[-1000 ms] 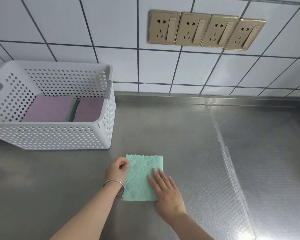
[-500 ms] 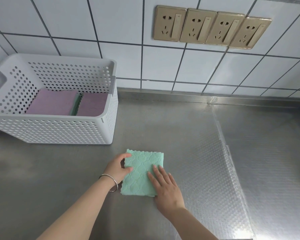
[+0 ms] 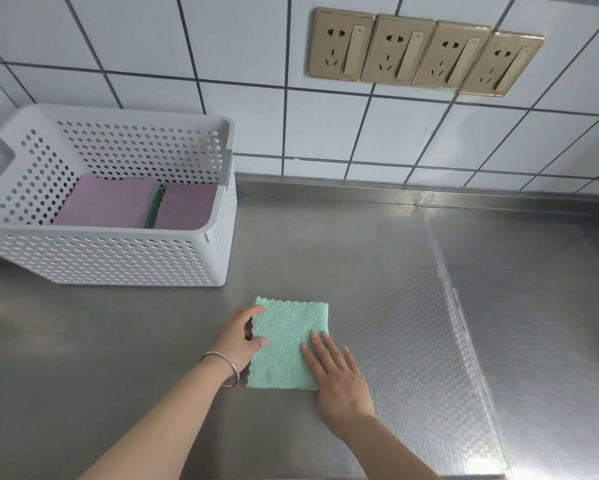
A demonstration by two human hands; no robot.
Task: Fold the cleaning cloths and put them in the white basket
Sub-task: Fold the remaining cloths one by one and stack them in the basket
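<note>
Head view: left hand (image 3: pixel 237 336) is pinching green cloth's (image 3: pixel 287 341) nine-o'clock edge; right hand (image 3: pixel 337 379) is pressing flat, worktop (image 3: pixel 118 358).

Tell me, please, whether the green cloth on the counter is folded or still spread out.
Folded: the green cloth lies as a compact rectangle, with stacked scalloped edges along its left side, where the left hand grips it.

Counter (image 3: pixel 325 244): bare steel between green cloth (image 3: pixel 287 344) and white basket (image 3: pixel 118 261) — open passage.
Basket top: open — pink cloths (image 3: pixel 107 202) inside.
</note>
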